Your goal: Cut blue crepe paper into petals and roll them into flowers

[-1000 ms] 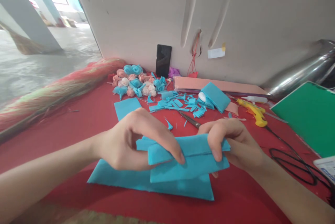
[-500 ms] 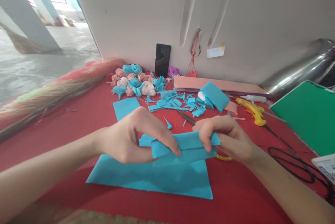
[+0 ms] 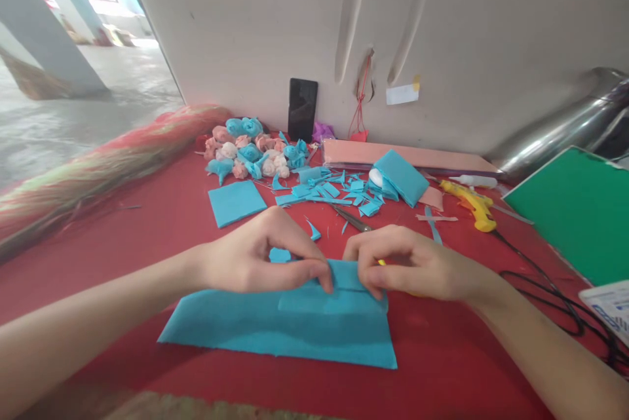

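Observation:
Between my two hands is a folded piece of blue crepe paper (image 3: 344, 302). My left hand (image 3: 275, 256) pinches its upper part with thumb and forefinger. My right hand (image 3: 403, 263) grips its right side, fingers curled over the fold. Underneath lies a larger blue paper sheet (image 3: 275, 335), flat on the red table cover (image 3: 122, 302). Beyond my hands are scissors (image 3: 351, 217), their handles mostly hidden by my right hand. A square blue paper piece (image 3: 236, 202) rests past my left hand.
Blue paper scraps (image 3: 329, 190) lie mid-table, near a heap of paper flowers (image 3: 250, 152). A phone (image 3: 301, 109) leans on the wall. To the right are a yellow glue gun (image 3: 472, 204), its black cable (image 3: 540, 289) and a green board (image 3: 574, 217).
The folded paper has come down towards the large sheet and turned flatter. My right hand has shifted left, closer to my left hand, uncovering more of the scissors.

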The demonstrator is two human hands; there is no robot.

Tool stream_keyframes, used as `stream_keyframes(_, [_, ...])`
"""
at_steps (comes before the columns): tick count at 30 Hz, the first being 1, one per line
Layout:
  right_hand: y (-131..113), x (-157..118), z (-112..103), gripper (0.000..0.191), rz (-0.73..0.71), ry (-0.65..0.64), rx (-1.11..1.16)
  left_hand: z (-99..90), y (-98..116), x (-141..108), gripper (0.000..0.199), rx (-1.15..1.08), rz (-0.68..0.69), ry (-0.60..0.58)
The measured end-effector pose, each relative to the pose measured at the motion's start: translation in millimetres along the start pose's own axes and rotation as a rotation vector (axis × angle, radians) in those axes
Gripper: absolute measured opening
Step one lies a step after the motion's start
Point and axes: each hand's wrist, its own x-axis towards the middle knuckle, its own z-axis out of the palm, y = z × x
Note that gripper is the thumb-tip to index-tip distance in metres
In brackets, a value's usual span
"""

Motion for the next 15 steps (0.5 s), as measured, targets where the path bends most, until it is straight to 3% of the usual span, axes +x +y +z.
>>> stream_keyframes(5, [-2.0,5.7,9.9,0.024,0.103,-0.153,-0.068,12.7,-0.7,4.3,0.026,-0.095,-0.056,-0.112])
stream_keyframes(10, [-2.5,4.9,15.1,0.026,0.092,-0.152,0.030,19.1,1.4,3.7,0.028,-0.290,-0.151,-0.120])
stream_keyframes(15, [-8.9,-3.9,1.2,0.030,0.136,-0.244,0.080,13.5,3.8,-0.5,0.032,-0.325,-0.135,-0.050])
